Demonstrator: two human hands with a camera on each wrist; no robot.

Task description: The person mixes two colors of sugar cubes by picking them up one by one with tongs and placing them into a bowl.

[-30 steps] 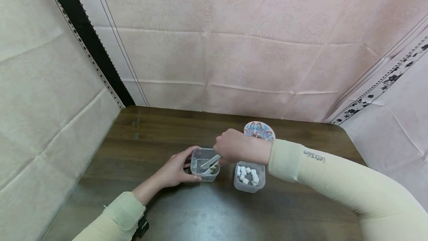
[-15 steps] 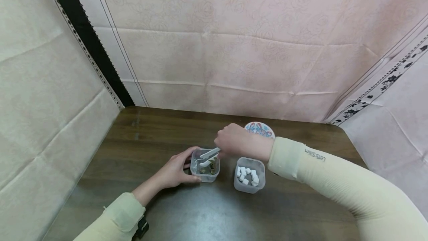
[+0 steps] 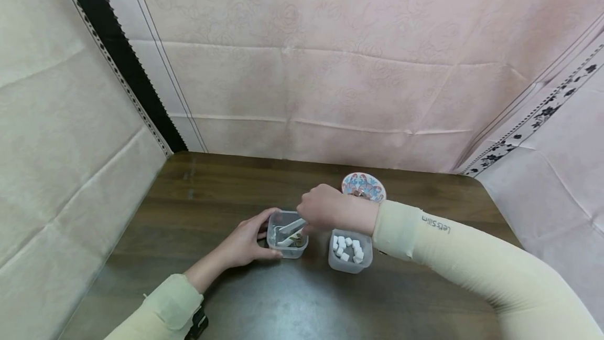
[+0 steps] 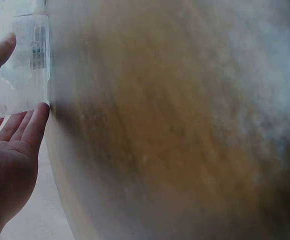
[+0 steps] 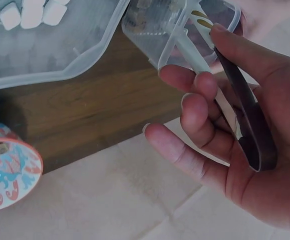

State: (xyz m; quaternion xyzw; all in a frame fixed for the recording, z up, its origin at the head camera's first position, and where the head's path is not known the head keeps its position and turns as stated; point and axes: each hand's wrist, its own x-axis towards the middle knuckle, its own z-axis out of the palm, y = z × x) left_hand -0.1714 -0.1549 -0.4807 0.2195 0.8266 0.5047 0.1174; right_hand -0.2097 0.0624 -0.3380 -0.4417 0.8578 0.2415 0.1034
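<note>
My left hand (image 3: 245, 243) holds a small clear plastic container (image 3: 293, 254) on the table, thumb at its near side and fingers at the far side. In the left wrist view, thumb and fingertips lie against the container's walls. Tongs (image 5: 259, 122) with a dark metal body and pale tips are pinched between thumb and fingers of my right hand (image 3: 323, 208). Their pale arms (image 3: 291, 227) slant down into the container, slightly apart. Some small brownish-green pieces (image 3: 299, 240) show inside beside the tips.
Right of the held container stands a second plastic container (image 3: 350, 267) with several white cubes (image 3: 357, 252). Behind my right wrist is a blue-and-red patterned bowl (image 3: 360, 180), holding small brownish cubes (image 5: 1, 148). Pale cloth (image 3: 292, 83) hangs beyond the wooden table (image 3: 226, 177).
Half a second ago my right hand and the tongs were raised a little; now they are lower again, the tips deeper in the container. My left hand keeps its hold.
</note>
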